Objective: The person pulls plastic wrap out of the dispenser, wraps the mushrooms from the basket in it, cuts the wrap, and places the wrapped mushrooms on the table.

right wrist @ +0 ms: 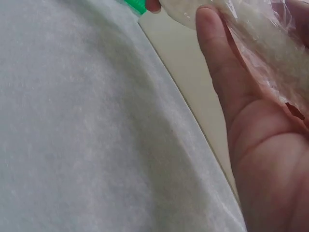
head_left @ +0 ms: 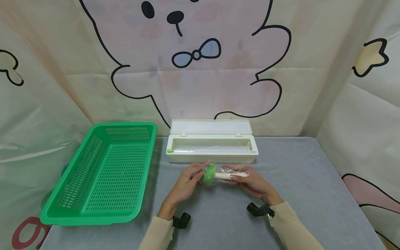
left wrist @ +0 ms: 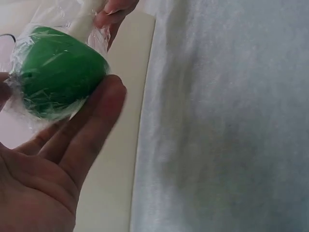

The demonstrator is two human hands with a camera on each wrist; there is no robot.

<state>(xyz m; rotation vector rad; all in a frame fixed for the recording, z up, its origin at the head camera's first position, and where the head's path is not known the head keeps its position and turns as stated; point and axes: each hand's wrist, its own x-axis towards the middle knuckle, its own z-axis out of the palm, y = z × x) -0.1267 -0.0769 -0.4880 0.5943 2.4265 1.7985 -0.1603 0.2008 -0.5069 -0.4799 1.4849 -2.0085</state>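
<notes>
Far left on the grey table (head_left: 312, 180) sits the green basket (head_left: 103, 173), perforated, long side running away from me, nothing in it that I can see. Just right of it, at the back edge of the table, is the white cling-film dispenser box (head_left: 212, 154), lid flipped up against the backdrop, small green slider at its left end.

Right in front of the box, between both my hands, is the toy mushroom (head_left: 218, 174): green cap to the left, pale stem pointing right, lying on its side, wrapped in clear plastic film (left wrist: 96, 36). It is held just off the table, near the box's front wall.

My left hand (head_left: 187, 184) cups the green cap: in the left wrist view the fingers (left wrist: 91, 130) are mostly straight and close together, lying against the cap's underside, thumb at the far side, barely in view. The film is crinkled tight over the cap.

My right hand (head_left: 254, 184) holds the stem end: in the right wrist view my thumb (right wrist: 222, 72) lies along the film-covered stem, the other fingers behind it, mostly hidden; they look curled round it in the head view. Film bunches over my palm.

Both sleeves are cream, with black wrist mounts showing near the table's front.
</notes>
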